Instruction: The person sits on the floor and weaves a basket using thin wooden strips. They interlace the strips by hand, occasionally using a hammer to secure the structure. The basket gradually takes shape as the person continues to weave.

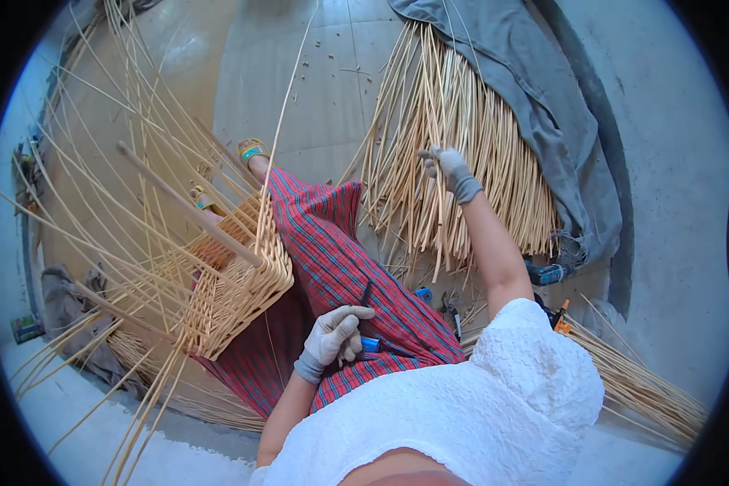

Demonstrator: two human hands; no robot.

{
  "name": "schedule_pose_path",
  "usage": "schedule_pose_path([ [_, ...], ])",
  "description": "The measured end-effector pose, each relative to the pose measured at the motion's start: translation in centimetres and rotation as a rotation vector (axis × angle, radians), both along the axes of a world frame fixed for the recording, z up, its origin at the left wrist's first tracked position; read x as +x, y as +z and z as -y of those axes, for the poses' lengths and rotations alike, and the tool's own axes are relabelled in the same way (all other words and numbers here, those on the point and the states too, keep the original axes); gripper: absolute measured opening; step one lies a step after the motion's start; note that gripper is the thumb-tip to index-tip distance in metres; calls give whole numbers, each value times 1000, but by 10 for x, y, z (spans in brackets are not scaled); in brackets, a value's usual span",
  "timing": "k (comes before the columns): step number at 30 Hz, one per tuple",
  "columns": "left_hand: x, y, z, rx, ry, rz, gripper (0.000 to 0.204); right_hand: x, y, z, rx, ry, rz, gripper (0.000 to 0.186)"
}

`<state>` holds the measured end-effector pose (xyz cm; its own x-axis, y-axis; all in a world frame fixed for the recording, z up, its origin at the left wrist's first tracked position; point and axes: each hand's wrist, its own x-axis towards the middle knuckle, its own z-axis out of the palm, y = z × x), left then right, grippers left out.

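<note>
My left hand [336,340], in a pale glove, rests over my lap and is closed around a slim tool with a blue handle [370,345] and a dark pointed blade. Reaching forward, my gloved right hand [448,168] is closed at the big bundle of wicker rods [494,154]. One rod [439,235] runs down from its fingers, lying over the others. To the left, a partly woven wicker basket [239,296] leans tilted against my legs. Long uncut rods and thicker stakes stick out from it toward the far left.
A grey cloth [543,105] covers the bundle's far right side. Near its lower end lie a blue-and-black power tool [547,273] and pruning shears [451,306]. Another rod bundle [644,381] lies at the right. Small offcuts [332,57] dot the floor mat.
</note>
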<state>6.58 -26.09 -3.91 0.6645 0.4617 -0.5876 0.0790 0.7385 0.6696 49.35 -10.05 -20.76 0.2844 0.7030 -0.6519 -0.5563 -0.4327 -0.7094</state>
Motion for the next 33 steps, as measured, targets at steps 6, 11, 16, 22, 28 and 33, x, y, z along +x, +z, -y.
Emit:
schedule_pose_path([
  [6,4,14,7,113,-97,112,35,-47,93,18,304,90,-391,29],
  [11,1,44,-4,362,96,51,40,-83,111,19,400,82,-493,27],
  [16,-17,77,-31,21,263,217,64,-193,156,66,589,315,-575,27],
  [22,-63,108,-19,216,-97,-251,29,-312,184,152,447,413,-679,35],
  [28,-155,108,78,694,-224,-323,25,-345,175,156,635,271,-961,30],
  [33,-262,97,151,487,-191,-432,22,-412,240,213,855,1015,-536,20],
])
